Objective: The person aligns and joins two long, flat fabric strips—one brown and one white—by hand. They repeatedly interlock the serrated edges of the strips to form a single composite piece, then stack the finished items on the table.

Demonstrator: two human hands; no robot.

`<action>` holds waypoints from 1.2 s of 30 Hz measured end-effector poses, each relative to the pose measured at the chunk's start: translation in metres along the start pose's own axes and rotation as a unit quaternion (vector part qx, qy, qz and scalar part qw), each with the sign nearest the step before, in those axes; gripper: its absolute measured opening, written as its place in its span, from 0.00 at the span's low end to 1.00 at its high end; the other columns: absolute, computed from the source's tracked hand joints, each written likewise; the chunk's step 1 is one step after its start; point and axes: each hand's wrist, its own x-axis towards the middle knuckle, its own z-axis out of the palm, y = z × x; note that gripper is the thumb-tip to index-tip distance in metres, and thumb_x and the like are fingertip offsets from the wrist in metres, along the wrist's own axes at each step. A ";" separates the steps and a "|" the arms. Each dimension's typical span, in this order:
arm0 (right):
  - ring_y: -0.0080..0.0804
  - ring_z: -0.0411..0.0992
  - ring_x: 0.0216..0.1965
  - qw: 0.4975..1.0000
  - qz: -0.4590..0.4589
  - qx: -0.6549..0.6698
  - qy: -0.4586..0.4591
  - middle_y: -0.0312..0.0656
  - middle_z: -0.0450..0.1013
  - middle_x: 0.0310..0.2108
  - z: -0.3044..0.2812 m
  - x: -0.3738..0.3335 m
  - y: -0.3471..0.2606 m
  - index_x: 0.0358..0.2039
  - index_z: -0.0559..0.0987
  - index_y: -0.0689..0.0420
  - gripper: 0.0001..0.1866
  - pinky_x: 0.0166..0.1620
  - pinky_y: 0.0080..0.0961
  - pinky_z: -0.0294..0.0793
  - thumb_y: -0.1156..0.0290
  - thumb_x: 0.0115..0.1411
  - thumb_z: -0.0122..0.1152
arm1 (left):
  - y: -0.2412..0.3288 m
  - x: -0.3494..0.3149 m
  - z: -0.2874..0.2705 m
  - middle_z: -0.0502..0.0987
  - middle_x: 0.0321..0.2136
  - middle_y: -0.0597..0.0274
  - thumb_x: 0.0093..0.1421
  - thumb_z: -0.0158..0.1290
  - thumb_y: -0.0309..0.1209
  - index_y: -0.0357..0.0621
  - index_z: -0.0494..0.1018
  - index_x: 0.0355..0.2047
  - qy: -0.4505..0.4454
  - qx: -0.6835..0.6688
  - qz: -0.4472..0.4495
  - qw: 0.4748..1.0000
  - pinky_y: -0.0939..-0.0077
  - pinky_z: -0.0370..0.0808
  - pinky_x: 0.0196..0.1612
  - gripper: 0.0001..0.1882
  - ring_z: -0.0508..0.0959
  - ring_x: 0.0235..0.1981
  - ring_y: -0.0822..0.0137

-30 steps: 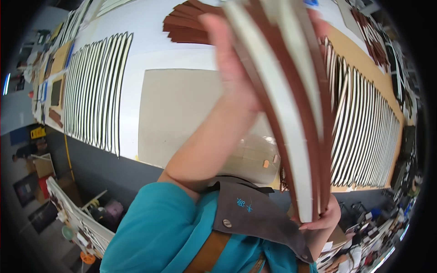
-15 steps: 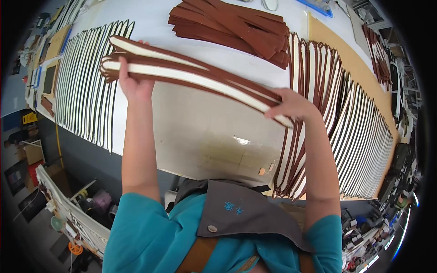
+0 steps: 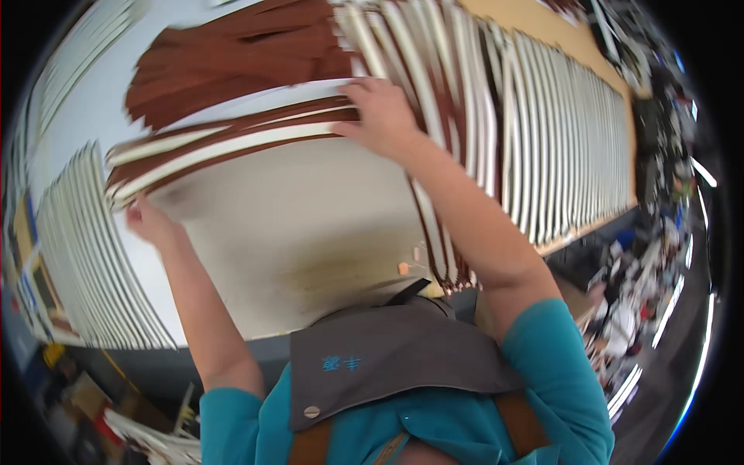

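Observation:
A bundle of long brown strips with white middles [image 3: 232, 151] lies crosswise over the pale work surface, its rounded ends fanned at the left. At the lower edge of that left end is my left hand [image 3: 155, 222], blurred, with curled fingers closed on the strips' edge. My right hand [image 3: 381, 116] grips the bundle's right end, thumb on the near side and fingers over the far side. Just beyond the bundle is a pile of plain brown strips [image 3: 240, 58]. Beside my right forearm hang long brown-and-white strips [image 3: 434, 225] laid side by side.
Rows of pale strips with dark edges [image 3: 97, 260] cover the left of the table. More white strips [image 3: 566, 139] lie close together on a tan board [image 3: 515, 15] at the right. A small orange piece [image 3: 403, 268] sits near the front edge.
The view has swung to the right. The bundle has come lower, toward the table, and tilts the other way. My left hand has slid to the near edge of its left end.

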 end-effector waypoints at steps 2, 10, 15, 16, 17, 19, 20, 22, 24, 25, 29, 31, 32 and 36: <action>0.45 0.65 0.55 0.987 -0.029 0.100 0.124 0.45 0.70 0.50 -0.004 -0.021 -0.012 0.47 0.77 0.55 0.25 0.58 0.41 0.62 0.59 0.49 0.70 | -0.010 -0.037 0.007 0.68 0.53 0.49 0.64 0.51 0.33 0.38 0.70 0.53 -0.045 0.239 0.281 0.928 0.60 0.71 0.52 0.19 0.69 0.54 0.58; 0.30 0.77 0.38 0.925 0.176 0.333 0.046 0.45 0.76 0.41 -0.071 -0.204 -0.008 0.42 0.80 0.59 0.14 0.42 0.23 0.78 0.81 0.54 0.64 | -0.007 -0.112 0.043 0.55 0.68 0.52 0.67 0.48 0.43 0.52 0.63 0.64 -0.362 0.455 0.411 0.702 0.49 0.50 0.67 0.27 0.53 0.68 0.48; 0.24 0.71 0.31 0.875 0.397 0.242 0.139 0.37 0.73 0.33 -0.084 -0.309 0.045 0.43 0.77 0.59 0.19 0.36 0.21 0.74 0.74 0.50 0.71 | 0.017 -0.169 0.067 0.69 0.59 0.51 0.63 0.55 0.37 0.47 0.71 0.57 -0.417 0.262 0.350 0.796 0.64 0.64 0.60 0.23 0.69 0.59 0.55; 0.26 0.72 0.34 0.883 0.409 0.192 0.127 0.38 0.73 0.35 -0.090 -0.315 0.042 0.43 0.77 0.59 0.21 0.39 0.23 0.74 0.71 0.49 0.73 | 0.022 -0.193 0.069 0.72 0.56 0.53 0.63 0.55 0.36 0.45 0.72 0.56 -0.466 0.234 0.248 0.816 0.69 0.68 0.57 0.21 0.73 0.55 0.58; 0.29 0.72 0.36 0.890 0.419 0.138 0.116 0.40 0.73 0.37 -0.100 -0.318 0.040 0.44 0.77 0.58 0.23 0.41 0.25 0.75 0.67 0.48 0.74 | 0.021 -0.216 0.073 0.73 0.55 0.55 0.63 0.55 0.36 0.43 0.72 0.55 -0.528 0.226 0.138 0.807 0.71 0.70 0.54 0.21 0.75 0.52 0.62; 0.36 0.73 0.40 0.894 0.423 0.109 0.100 0.43 0.72 0.41 -0.102 -0.326 0.034 0.45 0.76 0.58 0.27 0.44 0.30 0.76 0.63 0.46 0.75 | 0.010 -0.267 0.076 0.74 0.53 0.58 0.63 0.54 0.35 0.41 0.71 0.56 -0.643 0.193 -0.032 0.741 0.75 0.72 0.50 0.22 0.78 0.46 0.68; 0.39 0.74 0.41 0.898 0.415 0.099 0.106 0.44 0.72 0.42 -0.102 -0.327 0.031 0.46 0.76 0.58 0.27 0.44 0.31 0.76 0.64 0.45 0.76 | 0.006 -0.294 0.074 0.74 0.53 0.59 0.63 0.54 0.35 0.40 0.70 0.56 -0.696 0.173 -0.090 0.691 0.77 0.73 0.48 0.22 0.79 0.44 0.70; 0.41 0.72 0.44 0.900 0.409 0.101 0.112 0.45 0.71 0.44 -0.098 -0.332 0.030 0.46 0.77 0.57 0.28 0.46 0.32 0.75 0.65 0.44 0.76 | 0.011 -0.339 0.068 0.74 0.52 0.52 0.64 0.54 0.35 0.38 0.64 0.61 -0.736 0.263 -0.059 0.621 0.75 0.71 0.52 0.27 0.77 0.47 0.66; 0.42 0.71 0.46 0.906 0.389 0.097 0.133 0.45 0.71 0.44 -0.091 -0.338 0.028 0.46 0.77 0.57 0.28 0.47 0.32 0.75 0.66 0.44 0.76 | 0.001 -0.362 0.063 0.72 0.53 0.48 0.64 0.54 0.34 0.32 0.59 0.62 -0.695 0.245 -0.187 0.650 0.72 0.72 0.52 0.31 0.76 0.49 0.62; 0.42 0.70 0.46 0.903 0.389 0.111 0.144 0.45 0.71 0.44 -0.094 -0.338 0.026 0.46 0.77 0.57 0.27 0.47 0.32 0.74 0.67 0.44 0.75 | -0.003 -0.368 0.062 0.72 0.53 0.46 0.63 0.54 0.34 0.30 0.56 0.63 -0.666 0.234 -0.249 0.663 0.71 0.72 0.52 0.33 0.76 0.50 0.61; 0.38 0.73 0.42 0.895 0.338 0.129 0.260 0.42 0.75 0.41 -0.088 -0.357 0.010 0.43 0.79 0.55 0.20 0.44 0.31 0.75 0.73 0.48 0.71 | 0.000 -0.373 0.065 0.70 0.53 0.42 0.64 0.52 0.31 0.23 0.52 0.63 -0.601 0.160 -0.384 0.683 0.65 0.71 0.55 0.34 0.74 0.53 0.54; 0.35 0.75 0.35 0.880 0.365 0.232 0.196 0.41 0.77 0.36 -0.078 -0.367 -0.003 0.43 0.79 0.56 0.18 0.40 0.30 0.76 0.73 0.49 0.70 | -0.008 -0.372 0.073 0.71 0.51 0.43 0.64 0.52 0.31 0.25 0.56 0.60 -0.593 0.156 -0.396 0.684 0.64 0.71 0.55 0.30 0.74 0.52 0.55; 0.34 0.76 0.32 0.868 0.376 0.280 0.163 0.40 0.78 0.33 -0.074 -0.373 -0.009 0.43 0.80 0.56 0.17 0.39 0.30 0.77 0.73 0.50 0.69 | -0.008 -0.375 0.076 0.72 0.50 0.44 0.64 0.52 0.31 0.26 0.58 0.59 -0.590 0.153 -0.402 0.683 0.64 0.71 0.55 0.28 0.74 0.52 0.55; 0.31 0.77 0.27 0.872 0.409 0.248 0.110 0.39 0.78 0.28 -0.062 -0.382 -0.027 0.44 0.80 0.55 0.16 0.35 0.28 0.76 0.71 0.52 0.66 | -0.007 -0.384 0.079 0.73 0.46 0.47 0.63 0.54 0.33 0.28 0.64 0.52 -0.612 0.169 -0.393 0.665 0.65 0.72 0.53 0.24 0.75 0.49 0.56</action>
